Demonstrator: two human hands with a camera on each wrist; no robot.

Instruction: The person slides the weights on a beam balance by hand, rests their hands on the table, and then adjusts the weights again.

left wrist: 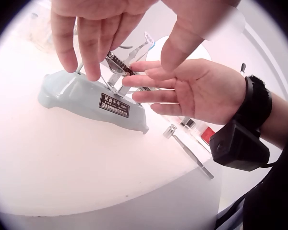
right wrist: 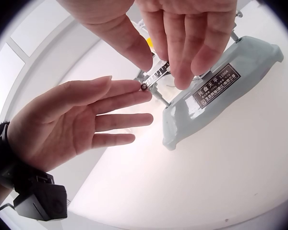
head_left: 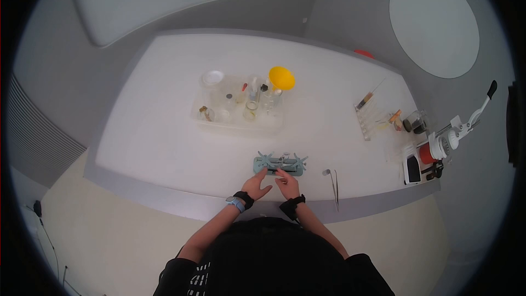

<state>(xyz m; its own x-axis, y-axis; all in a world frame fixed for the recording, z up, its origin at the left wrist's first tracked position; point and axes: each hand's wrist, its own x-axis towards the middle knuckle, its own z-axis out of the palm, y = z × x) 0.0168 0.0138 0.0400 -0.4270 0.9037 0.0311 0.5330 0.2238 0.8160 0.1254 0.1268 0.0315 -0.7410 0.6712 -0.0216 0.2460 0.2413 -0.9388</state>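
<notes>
- The balance (left wrist: pixel 79 98) stands upright near the front edge of the worktop (head_left: pixel 164 170), directly in front of the person, with both hands at its front side.
- The left hand (head_left: pixel 256 185) is released, fingers extended; its index fingertip is at or just beside the small knob (right wrist: pixel 144 87) at one end of the marked beam (right wrist: pixel 158 75). Whether it touches cannot be told.
- The right hand (head_left: pixel 289 185) is also released, fingers loosely extended close to the beam, grasping nothing visible; contact is unclear.
- With fingers this close, a stray brush could tip the beam or turn the knob, and the markings could then be misread.
- A firm push on the beam or its supports could shift the balance or strain the light parts.
- The tweezers (head_left: pixel 337 183) lie near the front edge on the right hand's side; a sweep of that forearm could knock them off, along with the small metal piece (head_left: pixel 326 172) beside them.
- The dark label (right wrist: pixel 217 85) on the base has pale Chinese characters, 托盘天平 (tray balance), followed by digits starting "11"; the rest is uncertain. Its lower line, beside a small logo, is too small to read surely, so no brand can be given.
- The beam carries fine graduations, their figures unreadable.
</notes>
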